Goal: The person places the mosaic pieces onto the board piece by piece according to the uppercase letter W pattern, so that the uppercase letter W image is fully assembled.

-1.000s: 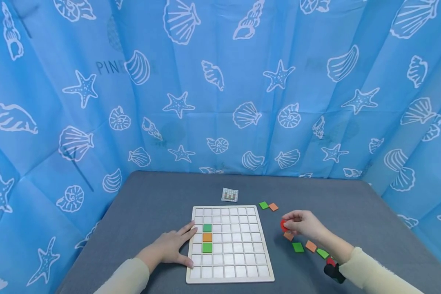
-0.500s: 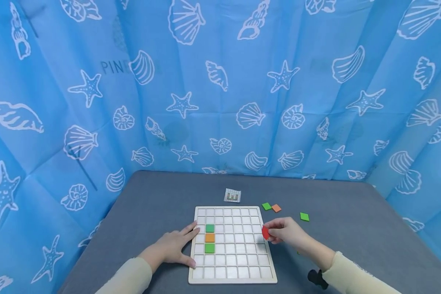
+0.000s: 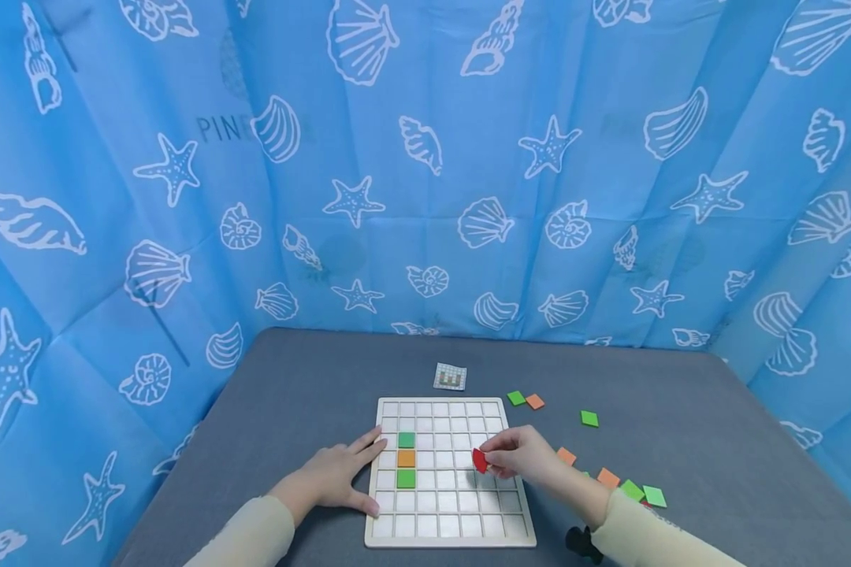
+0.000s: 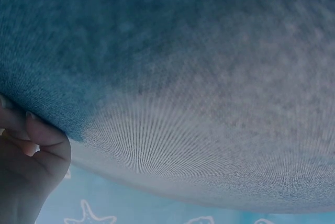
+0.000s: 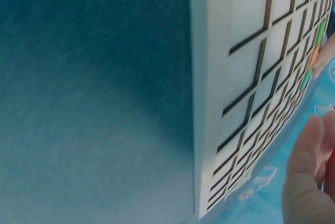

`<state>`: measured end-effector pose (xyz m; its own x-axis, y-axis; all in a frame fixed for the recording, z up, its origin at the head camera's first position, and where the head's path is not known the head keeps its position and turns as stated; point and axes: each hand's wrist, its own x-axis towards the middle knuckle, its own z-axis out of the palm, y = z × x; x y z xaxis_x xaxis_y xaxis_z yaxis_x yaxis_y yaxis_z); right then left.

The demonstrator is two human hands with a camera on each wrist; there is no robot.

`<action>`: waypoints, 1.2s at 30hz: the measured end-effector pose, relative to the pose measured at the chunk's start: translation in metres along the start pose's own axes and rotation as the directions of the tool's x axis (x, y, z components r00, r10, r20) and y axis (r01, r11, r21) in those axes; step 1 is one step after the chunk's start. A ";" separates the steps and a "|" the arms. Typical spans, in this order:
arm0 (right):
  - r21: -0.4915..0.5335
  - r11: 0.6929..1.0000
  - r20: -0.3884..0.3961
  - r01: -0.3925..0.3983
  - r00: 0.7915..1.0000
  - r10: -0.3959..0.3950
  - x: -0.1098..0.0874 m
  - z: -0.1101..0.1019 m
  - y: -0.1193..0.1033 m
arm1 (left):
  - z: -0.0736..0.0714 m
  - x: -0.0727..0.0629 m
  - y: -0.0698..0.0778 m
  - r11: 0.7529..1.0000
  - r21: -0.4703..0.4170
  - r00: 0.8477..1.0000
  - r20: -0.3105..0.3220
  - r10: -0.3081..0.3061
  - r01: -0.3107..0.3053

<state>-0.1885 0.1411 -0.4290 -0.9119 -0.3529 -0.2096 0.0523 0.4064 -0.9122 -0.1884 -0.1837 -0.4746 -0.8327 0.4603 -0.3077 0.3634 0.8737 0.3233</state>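
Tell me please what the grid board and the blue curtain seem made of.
Grid board: perhaps painted wood or plastic, smooth; its pale surface shows no clear grain. Blue curtain: probably thin fabric or plastic sheeting, fairly smooth, hanging in folds.

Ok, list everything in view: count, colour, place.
Table: one, grey, lower head view
Curtain: one, blue with white prints, behind table
Grid board: one, white, on table
Board tiles: three, two green, one orange, second column from left
Card: one, pale, beyond board
Loose tiles: at least four green, three orange, right of board
Held piece: one, red, over board
Other piece: one, red, mostly hidden, among loose tiles
Black item: one, beside right sleeve
Sleeves: two, cream, at wrists
Left hand: one, bare, at board's left edge
Right hand: one, bare, pinching held piece
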 end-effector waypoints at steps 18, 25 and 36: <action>0.023 0.999 0.062 -0.026 0.998 0.025 0.007 0.039 -0.004 | -0.002 0.001 0.001 1.000 0.003 1.000 0.007 0.000 0.000; -0.007 1.000 0.072 -0.027 0.997 0.028 0.010 0.050 -0.006 | -0.003 0.001 0.002 1.000 -0.002 1.000 0.006 0.009 -0.009; -0.021 0.999 0.085 -0.027 0.996 0.029 0.013 0.059 -0.007 | -0.003 -0.001 0.004 1.000 -0.007 1.000 0.008 -0.003 0.003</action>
<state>-0.1766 0.0837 -0.4462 -0.8722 -0.4113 -0.2650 0.0685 0.4336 -0.8985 -0.1873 -0.1815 -0.4700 -0.8307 0.4585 -0.3157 0.3579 0.8742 0.3281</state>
